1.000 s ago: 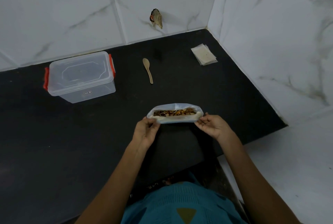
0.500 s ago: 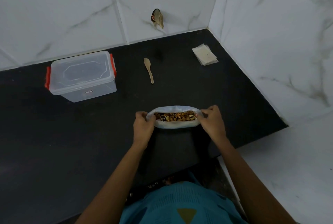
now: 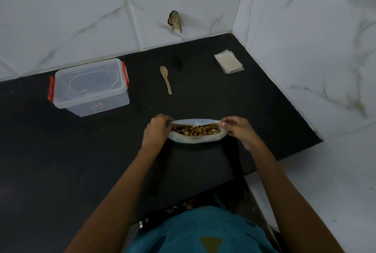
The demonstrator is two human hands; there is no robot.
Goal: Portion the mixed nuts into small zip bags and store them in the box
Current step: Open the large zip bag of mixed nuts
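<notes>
A clear plastic bag of mixed nuts stands on the black counter in front of me, its mouth spread wide with the nuts showing. My left hand pinches the left end of the rim and my right hand pinches the right end. A wooden spoon lies beyond the bag. A stack of small zip bags lies flat at the back right. The clear box with red clips stands at the back left, lid on.
White marble-look tiled walls close the counter at the back and right. A dark fitting sticks out of the back wall. The counter's front edge runs just before my body, with white floor to the right.
Both hands have shifted from under the bag's ends up to its rim and pulled the mouth wider, so more of the nuts show. Box, spoon and zip bags have not moved.
</notes>
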